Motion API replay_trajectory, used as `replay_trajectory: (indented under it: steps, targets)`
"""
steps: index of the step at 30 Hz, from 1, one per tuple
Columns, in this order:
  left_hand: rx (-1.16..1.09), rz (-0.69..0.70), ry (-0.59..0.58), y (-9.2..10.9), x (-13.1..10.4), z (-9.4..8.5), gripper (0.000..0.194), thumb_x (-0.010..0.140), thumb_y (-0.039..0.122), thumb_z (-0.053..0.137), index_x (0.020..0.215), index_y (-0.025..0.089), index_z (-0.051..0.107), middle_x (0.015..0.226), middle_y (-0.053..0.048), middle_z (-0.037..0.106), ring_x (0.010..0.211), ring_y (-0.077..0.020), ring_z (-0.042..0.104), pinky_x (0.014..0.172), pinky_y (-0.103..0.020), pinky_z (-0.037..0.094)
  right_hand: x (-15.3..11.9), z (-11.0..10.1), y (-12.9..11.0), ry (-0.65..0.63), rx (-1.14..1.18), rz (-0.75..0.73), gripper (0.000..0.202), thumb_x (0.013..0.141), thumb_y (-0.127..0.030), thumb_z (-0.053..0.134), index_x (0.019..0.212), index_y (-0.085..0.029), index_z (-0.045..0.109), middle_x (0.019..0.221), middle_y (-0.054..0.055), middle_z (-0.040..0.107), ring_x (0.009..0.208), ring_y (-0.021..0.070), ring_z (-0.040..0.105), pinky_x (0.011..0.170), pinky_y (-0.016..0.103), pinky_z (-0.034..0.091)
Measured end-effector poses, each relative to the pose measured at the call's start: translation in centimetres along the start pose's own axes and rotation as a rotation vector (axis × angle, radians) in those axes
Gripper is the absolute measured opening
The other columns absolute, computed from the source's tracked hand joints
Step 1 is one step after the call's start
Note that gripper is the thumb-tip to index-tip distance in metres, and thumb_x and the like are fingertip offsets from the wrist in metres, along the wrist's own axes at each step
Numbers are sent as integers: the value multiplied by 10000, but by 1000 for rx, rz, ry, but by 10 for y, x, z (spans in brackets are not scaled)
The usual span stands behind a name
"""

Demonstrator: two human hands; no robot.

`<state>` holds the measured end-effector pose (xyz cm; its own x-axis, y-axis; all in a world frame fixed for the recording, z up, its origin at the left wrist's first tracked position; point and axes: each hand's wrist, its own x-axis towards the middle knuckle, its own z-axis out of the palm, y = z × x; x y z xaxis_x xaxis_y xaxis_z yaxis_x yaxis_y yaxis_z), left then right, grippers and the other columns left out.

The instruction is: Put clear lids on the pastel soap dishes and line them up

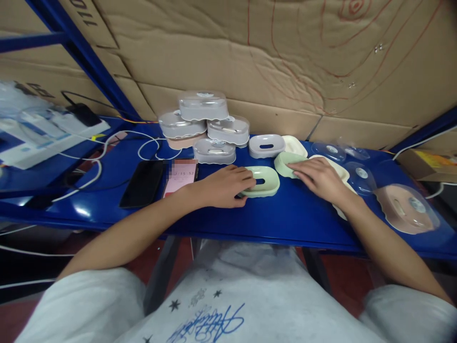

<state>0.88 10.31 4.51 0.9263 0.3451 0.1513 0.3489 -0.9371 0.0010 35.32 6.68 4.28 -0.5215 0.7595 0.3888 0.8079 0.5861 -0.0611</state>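
My left hand (228, 185) is closed on the left end of a light green oval soap dish (269, 185) with a slot in its middle, which sits on the blue shelf. Just right of it, my right hand (323, 177) grips a second light green soap dish part (283, 164), tilted, with the fingers over its right side. Behind these stand a grey soap dish (267, 146) and a cream one (295, 146). More cream parts (335, 167) lie partly hidden under my right hand and wrist.
Grey soap boxes (214, 151) with clear lids are stacked at the back. Loose clear lids (360, 177) and a pinkish lidded box (407, 208) lie on the right. On the left are a phone (181, 175), a black device (141, 183), white cables and a power strip (53, 143). Cardboard (214, 57) forms the back wall.
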Motion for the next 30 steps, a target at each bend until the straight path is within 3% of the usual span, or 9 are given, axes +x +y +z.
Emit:
replay_trajectory:
  steps: [3, 7, 10, 15, 19, 23, 26, 28, 30]
  targets:
    - [-23, 35, -7, 2, -1, -2, 135, 900, 225, 697, 1005, 199, 616, 1134, -80, 700, 1129, -272, 655, 1008, -393, 477, -7, -15, 18, -92, -115, 124, 448, 1115, -464, 445, 1427, -228, 663, 1397, 120, 728, 1301, 333, 668, 1101, 533, 461]
    - [-58, 69, 11, 5, 0, 0, 115, 904, 212, 668, 1004, 200, 612, 1145, -86, 701, 1118, -270, 654, 1020, -405, 476, -21, -34, 43, -319, -239, 439, 591, 1074, -552, 492, 1521, -179, 593, 1534, 189, 618, 1395, 424, 587, 1112, 589, 454]
    - [-130, 82, 25, 5, 1, 4, 153, 921, 196, 648, 1071, 207, 622, 1210, -87, 712, 1187, -271, 650, 1062, -417, 463, -27, -38, 58, -414, -234, 572, 581, 1091, -537, 456, 1499, -160, 622, 1502, 189, 646, 1363, 410, 616, 1118, 532, 462]
    - [-347, 23, 95, 3, 2, 6, 245, 955, 160, 601, 1187, 237, 612, 1232, -62, 725, 1222, -248, 651, 1106, -440, 443, -30, -33, 68, -439, -177, 562, 466, 1098, -271, 423, 1507, -158, 615, 1550, 164, 613, 1404, 284, 597, 1143, 363, 435]
    - [-545, -77, 159, -2, 2, 1, 231, 961, 221, 600, 1192, 226, 605, 1191, -59, 711, 1109, -233, 658, 1016, -411, 492, -27, -28, 71, -409, -230, 670, 467, 1047, -358, 572, 1454, -148, 659, 1402, 226, 697, 1259, 364, 674, 1003, 438, 496]
    - [-672, -156, 290, -3, 3, -4, 270, 931, 238, 636, 1197, 222, 590, 1242, -51, 692, 1146, -227, 663, 1009, -380, 506, -17, -27, 69, -326, -232, 716, 364, 1053, -314, 539, 1319, -166, 739, 1217, 184, 780, 1079, 328, 734, 881, 393, 508]
    - [-648, -217, 452, -1, 4, -8, 280, 940, 254, 649, 1211, 226, 585, 1255, -52, 688, 1176, -230, 662, 1035, -385, 502, -9, -30, 46, -140, -192, 565, 359, 1065, -282, 530, 1345, -146, 710, 1279, 170, 761, 1147, 296, 712, 972, 386, 510]
    - [-625, -248, 573, -1, 4, -10, 269, 943, 259, 655, 1201, 230, 584, 1249, -54, 691, 1188, -234, 661, 1052, -397, 499, -5, -30, 15, 47, -112, 295, 329, 1071, -277, 540, 1323, -155, 713, 1282, 154, 762, 1177, 292, 703, 1030, 421, 508]
    - [-606, -272, 674, 0, 4, -12, 267, 934, 267, 672, 1184, 232, 585, 1242, -61, 695, 1195, -246, 659, 1067, -417, 495, -3, -23, -24, 117, -15, -17, 295, 1081, -253, 540, 1307, -198, 721, 1291, 122, 767, 1181, 280, 707, 1036, 447, 517]
